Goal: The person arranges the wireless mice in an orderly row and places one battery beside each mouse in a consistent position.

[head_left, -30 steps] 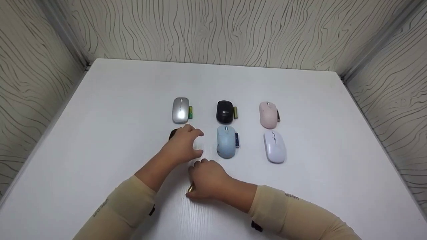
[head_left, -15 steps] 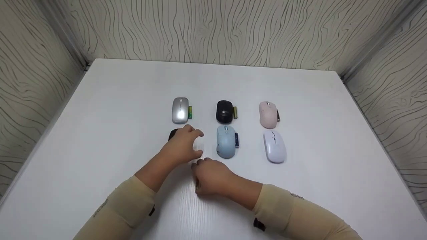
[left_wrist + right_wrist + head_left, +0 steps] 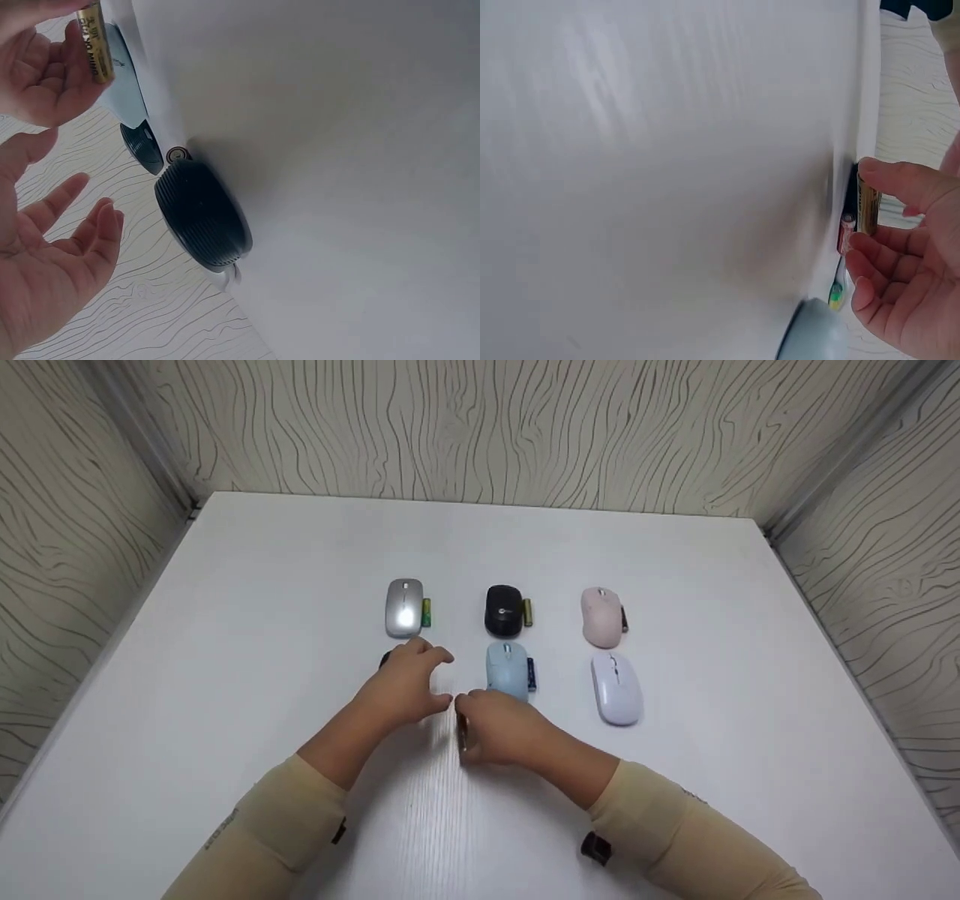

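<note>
My right hand [image 3: 499,727] pinches a gold battery [image 3: 868,204] between thumb and fingertips, above the table in front of the light blue mouse [image 3: 508,666]. In the left wrist view the battery [image 3: 95,43] shows printed lettering. My left hand [image 3: 403,682] is spread with thumb and fingers apart and holds nothing. It is over a dark ribbed mouse [image 3: 201,214], which it mostly hides in the head view. Beside that mouse lies a reddish battery [image 3: 846,232]; only its end shows in the left wrist view. My right hand covers the blue mouse's near end.
A silver mouse [image 3: 404,609] with a green battery [image 3: 426,613], a black mouse [image 3: 503,611] with a gold-green battery [image 3: 527,613] and a pink mouse [image 3: 601,617] with a dark battery [image 3: 624,619] form the back row. A dark blue battery [image 3: 532,674] adjoins the blue mouse. A lilac mouse [image 3: 616,690] lies at right.
My right hand has moved forward and to the right with the gold battery, now overlapping the blue mouse's near end in view. My left hand has hardly moved.
</note>
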A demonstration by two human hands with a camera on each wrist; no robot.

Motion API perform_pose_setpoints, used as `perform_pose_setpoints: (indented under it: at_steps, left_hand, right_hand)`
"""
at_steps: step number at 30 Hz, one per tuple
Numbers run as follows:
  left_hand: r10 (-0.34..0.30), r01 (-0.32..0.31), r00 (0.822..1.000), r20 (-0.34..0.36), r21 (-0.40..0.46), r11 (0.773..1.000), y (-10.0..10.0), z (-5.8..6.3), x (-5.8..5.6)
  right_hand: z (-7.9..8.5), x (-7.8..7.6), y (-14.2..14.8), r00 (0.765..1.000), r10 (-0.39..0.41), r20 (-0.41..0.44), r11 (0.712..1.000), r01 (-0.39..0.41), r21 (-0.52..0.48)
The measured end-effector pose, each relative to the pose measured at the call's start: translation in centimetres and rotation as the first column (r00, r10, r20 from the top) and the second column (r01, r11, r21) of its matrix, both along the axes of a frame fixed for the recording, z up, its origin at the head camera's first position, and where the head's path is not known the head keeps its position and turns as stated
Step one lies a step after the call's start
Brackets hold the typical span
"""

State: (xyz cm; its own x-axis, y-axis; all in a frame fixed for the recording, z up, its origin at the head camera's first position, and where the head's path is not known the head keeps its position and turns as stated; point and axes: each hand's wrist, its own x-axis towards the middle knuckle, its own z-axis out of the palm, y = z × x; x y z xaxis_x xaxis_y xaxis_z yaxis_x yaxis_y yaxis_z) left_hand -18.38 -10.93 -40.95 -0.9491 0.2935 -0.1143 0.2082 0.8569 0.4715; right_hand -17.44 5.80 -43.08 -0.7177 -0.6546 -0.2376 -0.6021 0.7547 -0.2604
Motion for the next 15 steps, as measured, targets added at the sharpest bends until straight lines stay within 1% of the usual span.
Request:
perform_pose_setpoints:
  at_steps: [5,8,12,15]
  left_hand:
    - [0.022,-0.021,0.999,0.024,-0.008,1.0,0.1,0.3,-0.2]
    - [0.036,-0.036,0.999,0.031,-0.007,0.999,0.2,0.4,-0.3]
    - [0.032,-0.032,0.999,0.012,0.003,0.999,0.5,0.5,-0.4]
    - [0.013,-0.013,1.0,-0.01,0.018,1.0,0.8,0.7,-0.6]
  right_hand:
    - [1.0,-0.9,1.1,0.995,-0.079,0.059,0.996,0.081,-0.042]
    - [1.5,-1.7,2.2,0.991,-0.115,0.062,0.99,0.12,-0.076]
    - [1.8,-3.0,4.1,0.982,-0.177,0.068,0.973,0.185,-0.135]
    - [2.1,-4.0,6.0,0.974,-0.207,0.086,0.956,0.221,-0.196]
